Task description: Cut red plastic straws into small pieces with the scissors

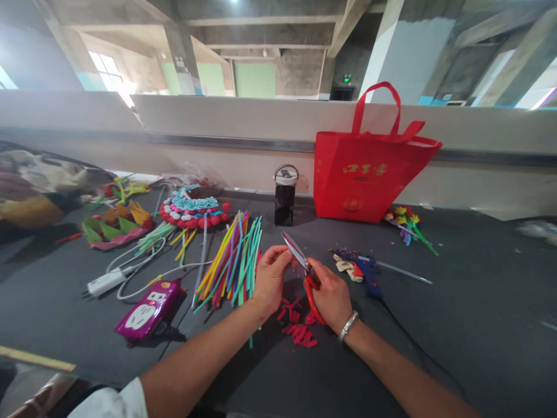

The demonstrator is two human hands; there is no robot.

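My right hand [331,295] grips red-handled scissors [301,264], their silver blades open and pointing up-left. My left hand [270,277] is right beside the blades, fingertips pinched together near them; what they pinch is too small to tell. Below both hands lies a heap of small red cut pieces [297,328] on the dark table [478,302]. A fan of colourful thin sticks [232,261] lies just left of my left hand.
A blue glue gun [364,268] with its cord lies right of my hands. Behind stand a black bottle [285,196] and a red tote bag [369,171]. Left: a purple power strip [148,309], white cable, a round clay decoration [194,209], paper flowers [115,223].
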